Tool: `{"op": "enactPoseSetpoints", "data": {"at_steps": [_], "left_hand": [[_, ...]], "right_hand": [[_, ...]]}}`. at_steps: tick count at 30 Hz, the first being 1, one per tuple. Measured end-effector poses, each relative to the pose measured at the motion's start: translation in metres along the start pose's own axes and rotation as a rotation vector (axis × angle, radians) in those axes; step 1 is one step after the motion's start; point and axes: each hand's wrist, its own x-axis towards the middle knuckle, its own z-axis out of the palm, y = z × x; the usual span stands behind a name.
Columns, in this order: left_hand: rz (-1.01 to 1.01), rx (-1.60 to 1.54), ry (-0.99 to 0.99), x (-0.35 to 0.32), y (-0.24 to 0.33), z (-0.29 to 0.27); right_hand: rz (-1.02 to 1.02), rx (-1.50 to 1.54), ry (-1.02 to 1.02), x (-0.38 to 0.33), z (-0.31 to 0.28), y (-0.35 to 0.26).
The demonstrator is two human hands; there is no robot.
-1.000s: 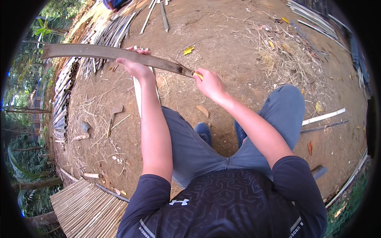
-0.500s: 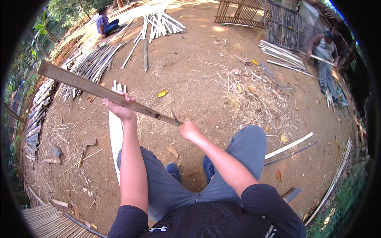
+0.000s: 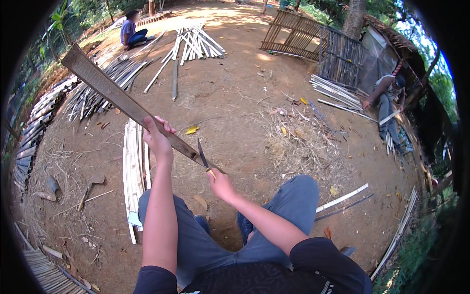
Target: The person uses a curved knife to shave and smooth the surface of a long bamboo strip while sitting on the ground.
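Observation:
A long brown split bamboo strip [image 3: 105, 85] slants across in front of me, its wide end up at the left and its narrow end near my right knee. Midway along it, my left hand [image 3: 159, 139] is closed around the strip, thumb over the upper face. My right hand [image 3: 223, 187] grips a knife [image 3: 202, 156] by its yellowish handle, the dark pointed blade standing up across the strip's lower end. Whether the right fingers also pinch the strip end is hidden. Several pale bamboo strips [image 3: 132, 171] lie on the ground beside my left knee.
A curved-headed hand tool [image 3: 92, 185] lies at the left. Piles of bamboo strips [image 3: 195, 44] spread out ahead; bamboo poles [image 3: 36, 130] line the left edge. One person [image 3: 131, 32] sits far left, another [image 3: 389, 100] at the right near slatted bamboo panels [image 3: 340, 54]. Dry shavings [image 3: 298, 139] litter the ground.
The strip tilts more steeply, its wide end higher and its narrow end lower. My right hand has come down and left with the knife. The person at the right now bends toward the strips.

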Motion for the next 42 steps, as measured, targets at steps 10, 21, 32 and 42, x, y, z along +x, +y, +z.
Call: {"op": "enactPoseSetpoints", "data": {"at_steps": [10,21,32,42], "left_hand": [[-0.013,-0.047,0.095,-0.002,-0.015,0.008],[0.015,-0.035,0.136,0.007,-0.014,0.008],[0.074,0.044,0.029,0.003,-0.018,0.005],[0.059,0.004,0.157,0.021,-0.022,-0.001]], "right_hand": [[0.106,0.009,-0.046,0.019,0.0,0.038],[0.184,0.098,-0.048,0.024,0.008,0.047],[0.027,0.039,0.078,0.028,0.023,0.034],[0.05,-0.081,-0.01,0.031,0.006,0.015]]}}
